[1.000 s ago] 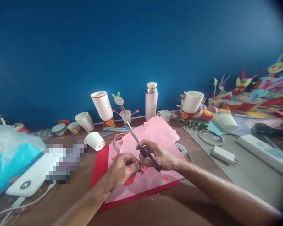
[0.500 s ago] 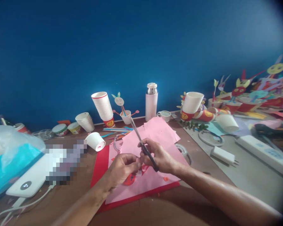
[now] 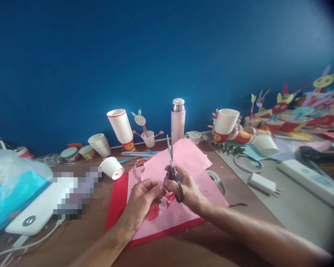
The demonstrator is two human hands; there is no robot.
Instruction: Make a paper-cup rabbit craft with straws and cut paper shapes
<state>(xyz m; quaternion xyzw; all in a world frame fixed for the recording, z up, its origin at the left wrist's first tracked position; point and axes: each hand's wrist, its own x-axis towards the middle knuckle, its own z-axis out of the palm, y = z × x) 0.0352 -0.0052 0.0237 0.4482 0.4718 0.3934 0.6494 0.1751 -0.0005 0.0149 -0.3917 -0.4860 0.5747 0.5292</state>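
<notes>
Scissors (image 3: 172, 172), newly opened and swung upright, apparently not cutting, clamped in the grip of right hand (image 3: 188, 189), beside left hand (image 3: 144, 193) pinched together with any contents hidden.

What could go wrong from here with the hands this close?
The scissors in the right hand stand open near the left hand; a slip might nick it. The round red piece lies close beside the left hand and could get creased. The white cup on its side might roll if bumped.
</notes>
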